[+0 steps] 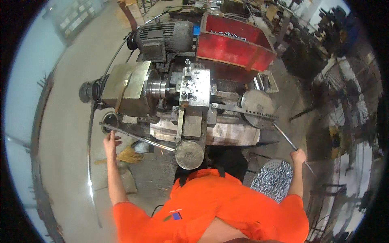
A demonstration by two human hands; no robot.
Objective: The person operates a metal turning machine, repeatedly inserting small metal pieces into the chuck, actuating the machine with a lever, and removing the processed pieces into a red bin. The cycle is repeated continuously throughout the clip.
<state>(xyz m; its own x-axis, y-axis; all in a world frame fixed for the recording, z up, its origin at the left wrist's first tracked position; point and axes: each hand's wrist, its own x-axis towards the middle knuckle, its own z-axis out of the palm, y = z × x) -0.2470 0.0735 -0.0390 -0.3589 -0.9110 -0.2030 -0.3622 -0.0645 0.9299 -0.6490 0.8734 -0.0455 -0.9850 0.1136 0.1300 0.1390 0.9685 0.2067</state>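
A metal lever rod [285, 135] slants down from a round steel plate [253, 118] at the right of a small lathe, and my right hand [299, 155] is wrapped round it. My left hand [111, 142] has its fingers apart just below the outer end of another lever rod [142, 139]; whether a fingertip touches it I cannot tell. That rod runs to a round disc [189, 155] in front of me. Between the two levers sits the tool block [198, 87], with the shiny spindle nose [156, 89] to its left. Any workpiece there is too small to make out.
A dark motor [166, 36] stands behind the headstock [125, 83], linked by belts. A red bin [239, 52] with metal pieces is at the back right. Near my right arm stands a tub of small shiny parts [271, 180]. A straw broom [129, 155] lies at left.
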